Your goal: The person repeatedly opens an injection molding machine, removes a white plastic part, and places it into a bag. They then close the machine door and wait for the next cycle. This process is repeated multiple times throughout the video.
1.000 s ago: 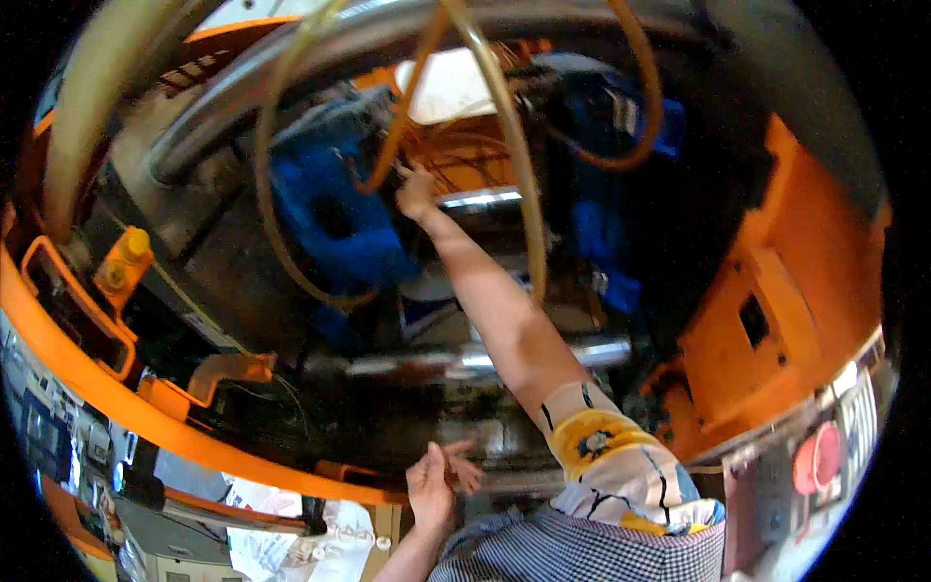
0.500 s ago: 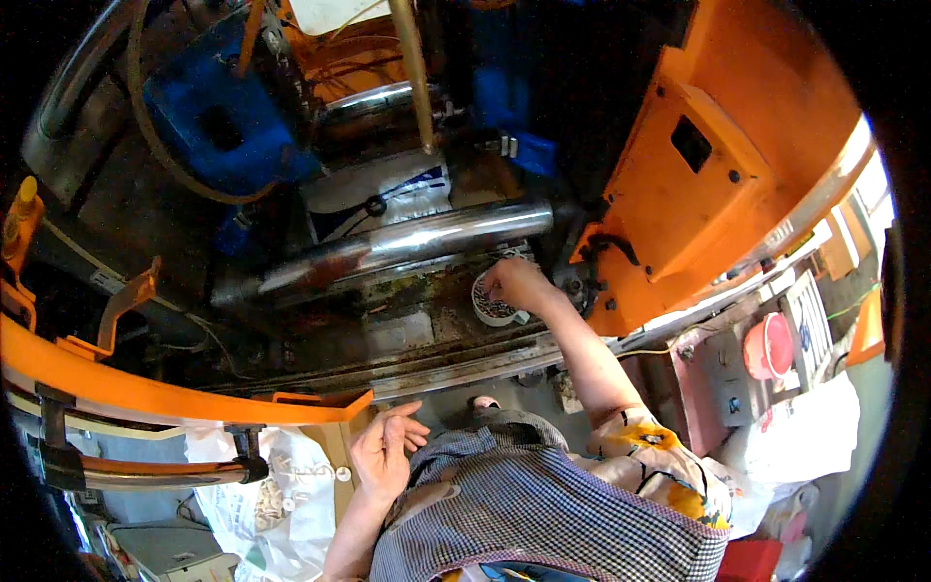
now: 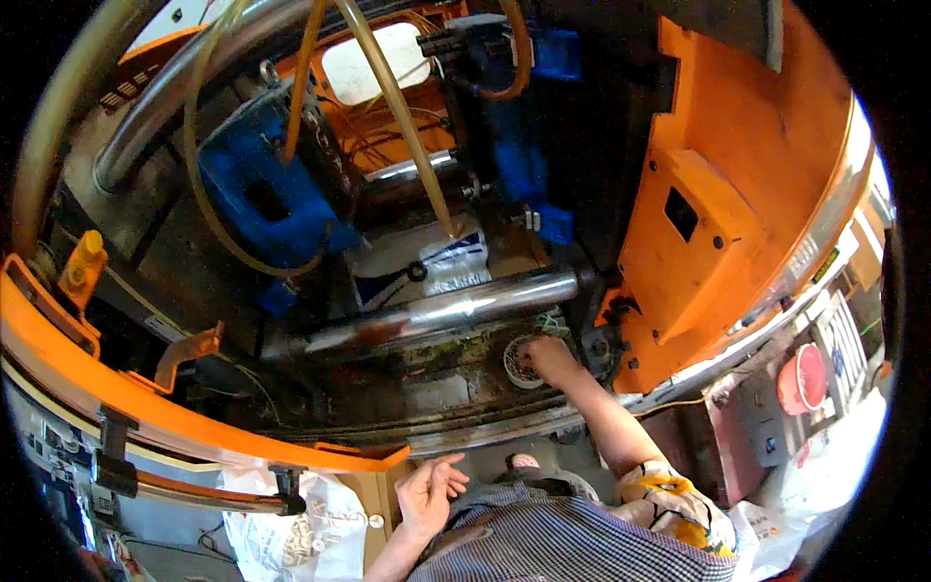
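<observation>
- Right hand (image 3: 548, 357) reaches into the machine, fingers curled on the rim of a small round cup (image 3: 521, 364).
- Cup sits just below the steel bar (image 3: 446, 312).
- Left hand (image 3: 427, 495) hangs open, empty, near the orange rail (image 3: 194, 427).

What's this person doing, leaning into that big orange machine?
A person is bent over an open orange machine. Their right hand reaches down inside it and rests on the rim of a small round white cup that sits on the grimy bed below a shiny steel bar. Whether the fingers grip the cup cannot be told. Their left hand hangs open and empty near their checked shirt, touching nothing. Yellowish hoses and blue blocks fill the space above.
</observation>
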### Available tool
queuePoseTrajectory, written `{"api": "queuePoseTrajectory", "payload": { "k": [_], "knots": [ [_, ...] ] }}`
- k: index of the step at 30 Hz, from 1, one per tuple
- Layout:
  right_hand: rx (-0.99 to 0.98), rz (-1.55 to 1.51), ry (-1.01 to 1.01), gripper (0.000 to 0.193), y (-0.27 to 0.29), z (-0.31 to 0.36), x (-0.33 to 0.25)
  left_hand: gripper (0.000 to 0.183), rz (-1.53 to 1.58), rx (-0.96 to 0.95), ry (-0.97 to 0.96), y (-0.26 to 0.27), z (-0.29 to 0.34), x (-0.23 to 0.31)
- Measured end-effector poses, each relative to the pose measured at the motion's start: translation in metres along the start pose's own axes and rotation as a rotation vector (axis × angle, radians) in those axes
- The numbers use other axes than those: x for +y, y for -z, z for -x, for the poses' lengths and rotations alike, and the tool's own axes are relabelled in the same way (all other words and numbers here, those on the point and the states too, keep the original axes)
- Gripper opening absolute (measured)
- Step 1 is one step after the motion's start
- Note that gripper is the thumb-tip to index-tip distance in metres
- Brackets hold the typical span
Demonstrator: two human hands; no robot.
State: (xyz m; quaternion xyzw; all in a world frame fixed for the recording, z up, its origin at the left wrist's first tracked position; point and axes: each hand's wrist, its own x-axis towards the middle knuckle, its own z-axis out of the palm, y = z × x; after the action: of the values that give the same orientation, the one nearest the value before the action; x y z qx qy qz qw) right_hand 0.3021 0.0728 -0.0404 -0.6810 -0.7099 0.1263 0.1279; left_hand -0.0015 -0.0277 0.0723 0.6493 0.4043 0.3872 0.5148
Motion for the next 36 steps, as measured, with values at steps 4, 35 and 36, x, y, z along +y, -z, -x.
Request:
{"api": "queuePoseTrajectory", "payload": {
  "k": [4, 35, 36],
  "knots": [
    [0.114, 0.038, 0.038, 0.009, 0.005, 0.003, -0.005, 0.034, -0.1, 0.021, -0.019, 0.002, -0.005, 0.002],
    [0.5, -0.374, 0.785, 0.025, 0.094, -0.018, -0.175, 0.009, 0.589, 0.383, -0.02, 0.022, -0.112, 0.04],
    [0.517, -0.413, 0.781, 0.025, 0.094, -0.019, -0.175, 0.009, 0.6, 0.369, -0.005, 0.023, -0.112, 0.039]
  ]
}}
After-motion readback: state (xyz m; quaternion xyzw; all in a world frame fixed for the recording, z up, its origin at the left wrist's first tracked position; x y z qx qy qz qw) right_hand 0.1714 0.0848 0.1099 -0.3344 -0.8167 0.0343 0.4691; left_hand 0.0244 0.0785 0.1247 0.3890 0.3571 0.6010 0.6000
